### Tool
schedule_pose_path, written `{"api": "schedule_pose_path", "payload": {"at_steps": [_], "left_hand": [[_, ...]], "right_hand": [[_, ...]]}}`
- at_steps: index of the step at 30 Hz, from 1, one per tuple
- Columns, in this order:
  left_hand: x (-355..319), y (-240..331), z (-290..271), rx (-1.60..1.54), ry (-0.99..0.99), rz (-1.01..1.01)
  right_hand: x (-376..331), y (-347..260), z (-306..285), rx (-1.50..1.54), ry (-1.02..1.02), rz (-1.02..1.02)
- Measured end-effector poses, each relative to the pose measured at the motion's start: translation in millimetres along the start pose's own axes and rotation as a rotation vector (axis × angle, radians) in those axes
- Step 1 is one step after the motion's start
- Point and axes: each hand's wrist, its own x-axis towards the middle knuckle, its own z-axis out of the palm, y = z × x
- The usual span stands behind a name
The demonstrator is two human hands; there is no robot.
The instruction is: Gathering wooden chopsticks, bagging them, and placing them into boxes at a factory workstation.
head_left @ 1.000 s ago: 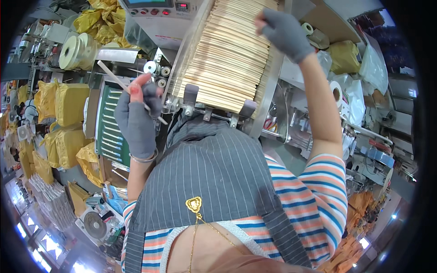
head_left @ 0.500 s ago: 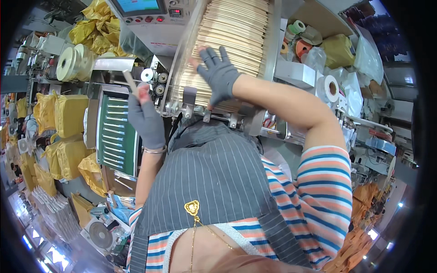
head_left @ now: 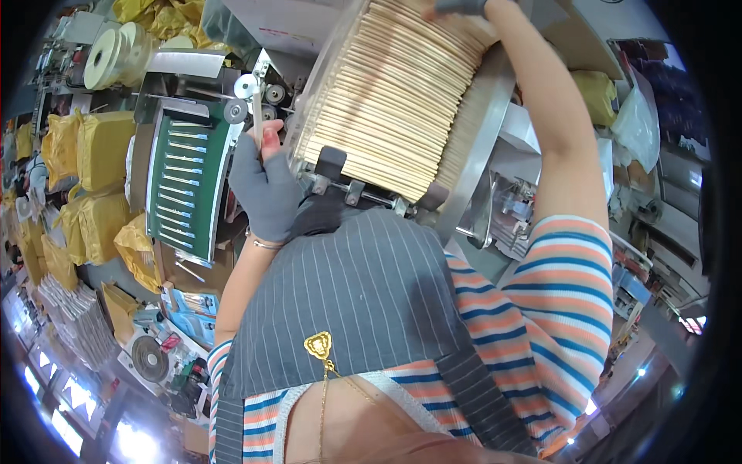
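A wide stack of pale wooden sticks (head_left: 394, 100) fills a clear-walled hopper (head_left: 313, 100) on the machine before me. My left hand (head_left: 267, 185), in a grey fingertipless glove, pinches one flat pale stick (head_left: 258, 114) that points upward beside the small rollers. At the far end of the stack, my right hand (head_left: 457, 6), gloved alike, reaches over the sticks. The upper edge of the picture cuts it off and its fingers are smeared, so their grip does not show. Dark metal stops (head_left: 331, 161) stand against the stack's near side.
Left of my left hand lies a green conveyor belt (head_left: 182, 174) with several thin, blue-ended packed sticks in a row. White rollers (head_left: 246, 85) sit between it and the hopper. A metal side rail (head_left: 483, 151) flanks the hopper's right. Yellow bags (head_left: 104, 151) stand far left.
My right hand has moved from the middle of the stack to its far end. My left hand has shifted slightly right, still with the stick. The view has tilted and shifted.
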Motion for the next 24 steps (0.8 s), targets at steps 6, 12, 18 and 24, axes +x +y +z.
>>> {"api": "schedule_pose_path", "payload": {"at_steps": [6,12,18,24], "left_hand": [[-3,-3,-6,0.081,0.081,-0.002],[-2,-5,-5,0.064,0.095,-0.018],[-1,-9,-4,0.043,0.052,-0.029],[-3,-10,-6,-0.025,0.046,0.071]], "right_hand": [[114,-50,-78,-0.008,-1.085,0.478],[90,-56,-55,-0.001,-0.799,0.481],[84,-67,-46,0.085,-0.800,0.646],[55,-144,-67,0.477,-0.746,0.808]]}}
